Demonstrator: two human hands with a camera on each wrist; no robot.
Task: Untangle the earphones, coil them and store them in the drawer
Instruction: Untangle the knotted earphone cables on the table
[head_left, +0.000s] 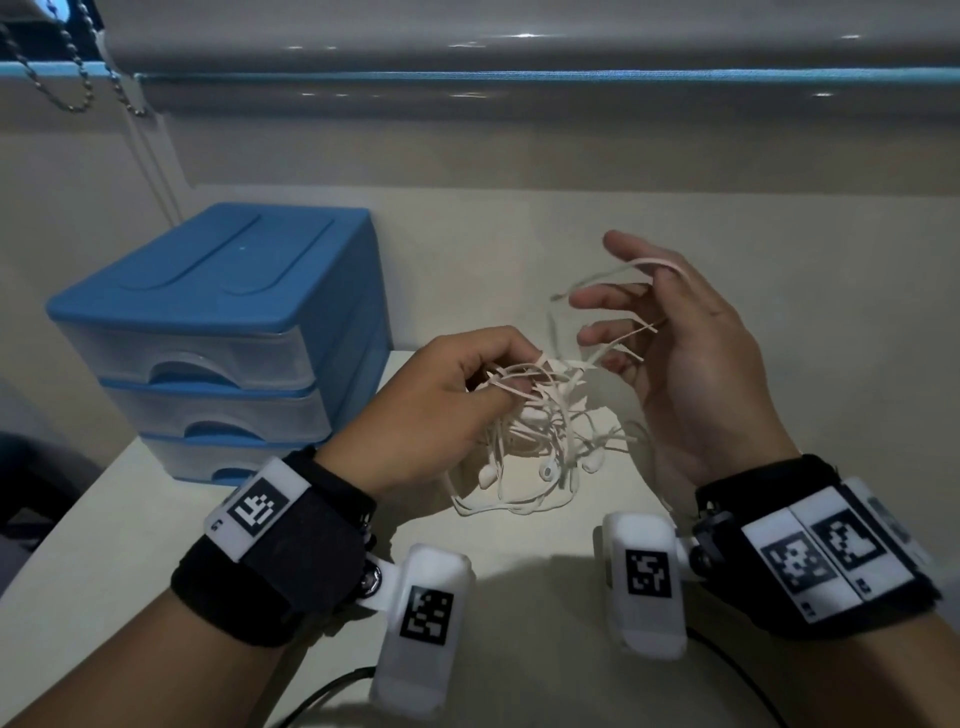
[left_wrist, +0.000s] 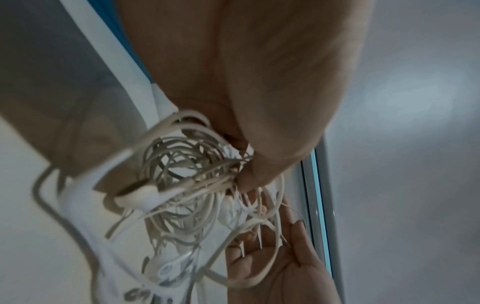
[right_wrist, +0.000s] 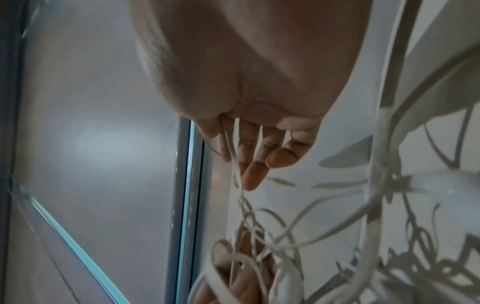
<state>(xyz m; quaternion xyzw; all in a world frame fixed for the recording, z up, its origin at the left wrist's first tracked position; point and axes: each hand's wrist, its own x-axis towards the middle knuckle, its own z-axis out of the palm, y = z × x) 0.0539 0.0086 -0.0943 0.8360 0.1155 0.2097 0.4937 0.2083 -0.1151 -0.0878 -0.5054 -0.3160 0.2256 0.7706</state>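
Note:
A tangled bundle of white earphones (head_left: 540, 426) hangs just above the white table (head_left: 519, 597), with earbuds (head_left: 545, 472) dangling at its lower edge. My left hand (head_left: 483, 384) grips the top of the tangle between thumb and curled fingers; the left wrist view shows that hand (left_wrist: 259, 82) bunching the cable loops (left_wrist: 182, 174). My right hand (head_left: 639, 322) is held palm-in to the right of the bundle, fingers spread and straight. Loose cable strands (right_wrist: 233, 160) run across and between the fingers of that hand (right_wrist: 246, 61).
A blue drawer unit (head_left: 218, 322) with three translucent drawers, all closed, stands at the table's left against the wall. A window blind with a bead chain (head_left: 78, 88) hangs behind. Dark cables (head_left: 322, 696) trail off the table's near edge.

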